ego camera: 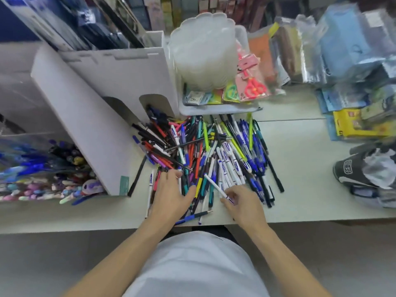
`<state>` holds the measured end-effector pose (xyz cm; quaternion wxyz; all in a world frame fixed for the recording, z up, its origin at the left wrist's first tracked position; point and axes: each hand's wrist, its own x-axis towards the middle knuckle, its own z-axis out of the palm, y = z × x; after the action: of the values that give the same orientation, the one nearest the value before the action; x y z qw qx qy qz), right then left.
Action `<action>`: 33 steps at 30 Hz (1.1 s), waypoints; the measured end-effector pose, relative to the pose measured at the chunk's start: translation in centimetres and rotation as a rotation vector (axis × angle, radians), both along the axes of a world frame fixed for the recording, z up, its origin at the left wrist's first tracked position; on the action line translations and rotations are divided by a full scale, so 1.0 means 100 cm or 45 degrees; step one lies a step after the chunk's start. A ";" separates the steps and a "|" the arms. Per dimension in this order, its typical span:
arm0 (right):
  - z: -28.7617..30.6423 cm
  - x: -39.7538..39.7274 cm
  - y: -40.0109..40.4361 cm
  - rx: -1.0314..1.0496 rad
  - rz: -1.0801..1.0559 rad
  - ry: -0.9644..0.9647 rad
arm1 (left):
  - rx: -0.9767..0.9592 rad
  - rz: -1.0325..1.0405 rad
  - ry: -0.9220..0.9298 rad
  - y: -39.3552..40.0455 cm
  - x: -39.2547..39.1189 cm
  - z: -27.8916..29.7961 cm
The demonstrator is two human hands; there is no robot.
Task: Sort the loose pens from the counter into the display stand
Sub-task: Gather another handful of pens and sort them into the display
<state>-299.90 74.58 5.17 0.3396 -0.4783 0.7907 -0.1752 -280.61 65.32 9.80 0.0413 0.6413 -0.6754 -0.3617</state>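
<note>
Dozens of pens (205, 151) lie heaped near the counter's (300, 179) front edge. Two hands work there: the left hand (171, 195) lies flat on the heap, the right hand (240, 202) pinches one white pen (216, 186). One white stand (90, 116) sits left; one tray (218, 109) crowds behind.

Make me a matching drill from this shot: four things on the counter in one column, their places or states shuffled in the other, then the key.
Things
1. white pen
2. left hand
3. pink scissors
4. black cap

Places or states
A. packaged, in the tray behind the pen pile
B. pinched in the right hand
C. at the counter's right edge
D. resting on the pile's near side, fingers spread

Pairs: 1-B, 2-D, 3-A, 4-C
</note>
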 end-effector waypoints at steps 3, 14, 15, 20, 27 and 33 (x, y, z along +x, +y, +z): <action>0.007 -0.006 -0.014 -0.100 -0.161 0.033 | -0.110 -0.018 -0.028 -0.012 -0.018 -0.001; 0.007 -0.006 -0.060 0.095 -0.075 0.236 | 0.147 0.003 -0.175 -0.039 -0.029 -0.010; 0.006 -0.004 -0.061 0.116 -0.067 0.240 | 0.155 0.006 -0.173 -0.040 -0.029 -0.011; 0.009 0.006 -0.068 0.176 -0.026 0.274 | 0.218 0.034 -0.112 -0.047 -0.029 -0.011; 0.016 0.015 -0.070 0.172 0.027 0.260 | 0.242 0.049 -0.006 -0.046 -0.029 -0.012; 0.009 0.026 -0.075 0.108 -0.204 -0.063 | 0.372 0.170 0.141 -0.040 -0.024 -0.020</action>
<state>-297.34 67.09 6.10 0.3638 -0.3940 0.8247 -0.1797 -282.96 61.34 7.82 0.0086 0.6629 -0.5682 -0.4874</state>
